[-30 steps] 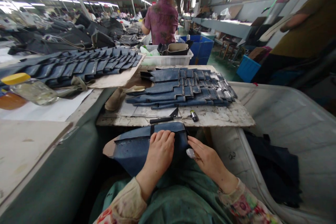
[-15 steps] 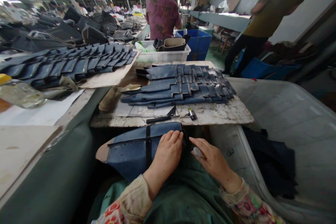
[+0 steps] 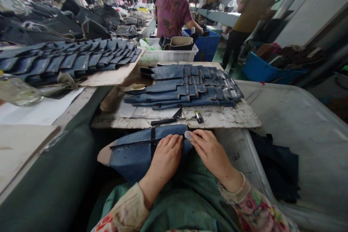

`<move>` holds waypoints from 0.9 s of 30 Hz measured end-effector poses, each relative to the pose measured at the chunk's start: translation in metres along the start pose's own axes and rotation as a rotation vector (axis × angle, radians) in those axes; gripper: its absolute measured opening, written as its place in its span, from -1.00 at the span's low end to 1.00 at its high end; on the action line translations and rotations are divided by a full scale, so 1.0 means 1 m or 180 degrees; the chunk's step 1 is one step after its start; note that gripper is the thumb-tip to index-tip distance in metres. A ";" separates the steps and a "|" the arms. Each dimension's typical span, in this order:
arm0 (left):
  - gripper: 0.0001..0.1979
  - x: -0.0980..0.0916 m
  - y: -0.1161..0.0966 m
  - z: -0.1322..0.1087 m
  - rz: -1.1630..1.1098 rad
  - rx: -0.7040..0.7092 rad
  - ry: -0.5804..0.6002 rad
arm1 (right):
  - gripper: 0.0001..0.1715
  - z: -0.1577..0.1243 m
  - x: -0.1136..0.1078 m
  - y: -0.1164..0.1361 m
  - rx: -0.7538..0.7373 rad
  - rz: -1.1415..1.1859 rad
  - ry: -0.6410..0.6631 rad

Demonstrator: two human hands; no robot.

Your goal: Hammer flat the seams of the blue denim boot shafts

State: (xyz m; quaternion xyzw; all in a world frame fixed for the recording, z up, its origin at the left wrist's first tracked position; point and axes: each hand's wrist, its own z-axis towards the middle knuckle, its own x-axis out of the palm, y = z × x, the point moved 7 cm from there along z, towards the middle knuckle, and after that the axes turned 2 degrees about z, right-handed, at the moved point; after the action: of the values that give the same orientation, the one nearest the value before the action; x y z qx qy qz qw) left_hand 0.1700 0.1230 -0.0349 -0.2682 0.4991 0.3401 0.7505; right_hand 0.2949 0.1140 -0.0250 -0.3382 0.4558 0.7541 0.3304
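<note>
While left hand (image 3: 165, 156) presses, blue leather (image 3: 130, 152) lies underneath.

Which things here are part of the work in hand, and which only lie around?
In hand: blue piece under left hand; small pale object pinched in right hand.
Lying about: stacked blue pieces, black-handled tool, small tube, white bin.

Scuffed board (image 3: 231, 117) — stacked blue pieces (image 3: 168, 87), black tool (image 3: 163, 121).

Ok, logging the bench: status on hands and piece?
Left hand flat on blue piece. Right hand pinches pale lump at its edge. Tool lies apart on board.
</note>
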 end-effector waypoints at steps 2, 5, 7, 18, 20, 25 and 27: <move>-0.68 -0.003 0.005 -0.004 0.0038 -0.0020 -0.0057 | -0.64 0.001 0.006 0.001 0.0040 -0.0054 0.0045; -0.69 -0.008 0.011 -0.008 0.0066 -0.0017 -0.0089 | -0.66 0.005 0.015 0.007 0.0066 -0.0180 0.0116; -0.70 -0.011 0.015 -0.010 0.0114 -0.0027 -0.0119 | -0.66 0.008 0.019 0.015 0.0014 -0.0239 0.0178; -0.72 -0.034 0.052 -0.038 0.0556 -0.0263 -0.0276 | -0.66 0.031 0.057 0.071 -0.0317 -0.0425 0.0574; -0.72 -0.038 0.060 -0.047 0.0641 -0.0364 -0.0394 | -0.67 0.034 0.063 0.077 -0.0376 -0.0409 0.0600; -0.70 -0.043 0.063 -0.068 0.0738 -0.0435 -0.0690 | -0.65 0.036 0.062 0.075 -0.0350 -0.0150 0.0702; -0.67 -0.040 0.059 -0.074 0.0722 -0.0401 -0.0629 | -0.65 0.036 0.059 0.071 -0.0352 -0.0032 0.0726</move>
State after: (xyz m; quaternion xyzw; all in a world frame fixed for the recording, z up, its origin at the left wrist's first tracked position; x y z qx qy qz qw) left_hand 0.0713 0.0954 -0.0276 -0.2219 0.4276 0.4780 0.7344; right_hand 0.1972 0.1316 -0.0273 -0.4418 0.4465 0.7331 0.2610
